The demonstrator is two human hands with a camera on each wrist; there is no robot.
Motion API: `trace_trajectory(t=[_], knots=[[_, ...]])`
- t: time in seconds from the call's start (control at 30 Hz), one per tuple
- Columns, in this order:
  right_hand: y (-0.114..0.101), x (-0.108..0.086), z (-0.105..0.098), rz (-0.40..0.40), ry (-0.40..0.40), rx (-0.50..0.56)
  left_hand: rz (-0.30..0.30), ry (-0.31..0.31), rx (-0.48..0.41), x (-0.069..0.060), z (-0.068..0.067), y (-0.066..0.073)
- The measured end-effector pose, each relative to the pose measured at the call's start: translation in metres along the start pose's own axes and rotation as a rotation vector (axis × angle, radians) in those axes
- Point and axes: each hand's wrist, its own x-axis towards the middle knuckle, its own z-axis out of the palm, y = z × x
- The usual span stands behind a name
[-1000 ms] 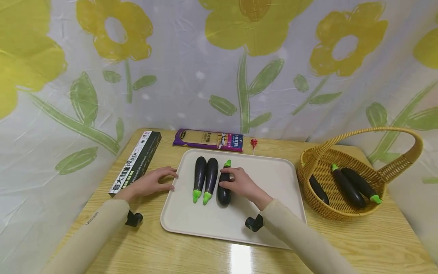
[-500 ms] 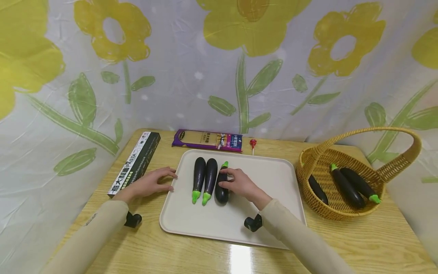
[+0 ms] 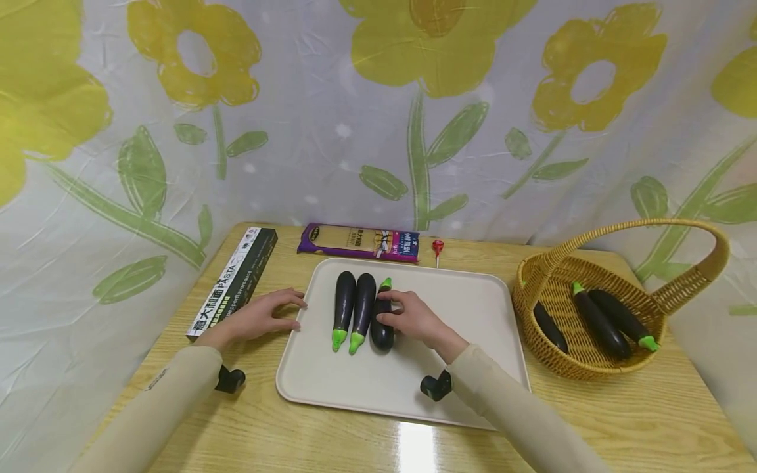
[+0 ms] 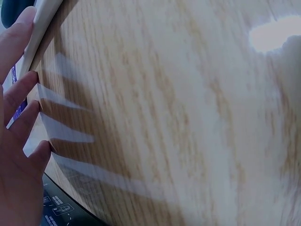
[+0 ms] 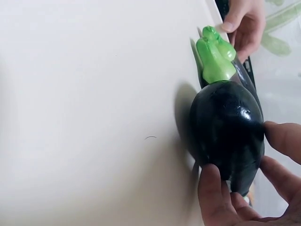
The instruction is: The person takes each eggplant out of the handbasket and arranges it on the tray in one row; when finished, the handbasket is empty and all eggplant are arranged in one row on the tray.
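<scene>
My right hand (image 3: 416, 318) pinches a dark eggplant (image 3: 382, 337) between thumb and fingers, its green stem end (image 3: 386, 284) pointing away from me. In the right wrist view the eggplant's (image 5: 228, 127) rounded end faces the camera. Two more eggplants lie side by side just left of it, a left one (image 3: 344, 299) and a middle one (image 3: 365, 302), with green ends toward me. All three are on the cream tray (image 3: 461, 295). At the tray's left rim my left hand (image 3: 260, 316) rests with loosely bent fingers, holding nothing; whether its fingertips touch the rim, I cannot tell.
A wicker basket (image 3: 582, 371) with a tall handle stands right of the tray, several eggplants inside. Behind the tray lie a purple pasta packet (image 3: 357, 242) and a red lollipop (image 3: 437, 247). A pasta box (image 3: 239, 279) lies at the left. A floral curtain hangs behind the table.
The right hand has shifted its eggplant slightly left, closer to the middle one, and its stem end has swung left. My left hand keeps its place at the tray's rim.
</scene>
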Motion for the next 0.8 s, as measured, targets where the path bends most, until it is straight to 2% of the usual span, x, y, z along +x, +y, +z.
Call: trace_trajectory(t=[0.5, 0.8], knots=[[-0.001, -0.009, -0.006, 0.025, 0.033, -0.016, 0.001, 0.005, 0.004, 0.0, 0.0, 0.001], [-0.002, -0.022, -0.011, 0.011, 0.01, 0.016, -0.006, 0.001, -0.008, -0.001, 0.0, 0.002]])
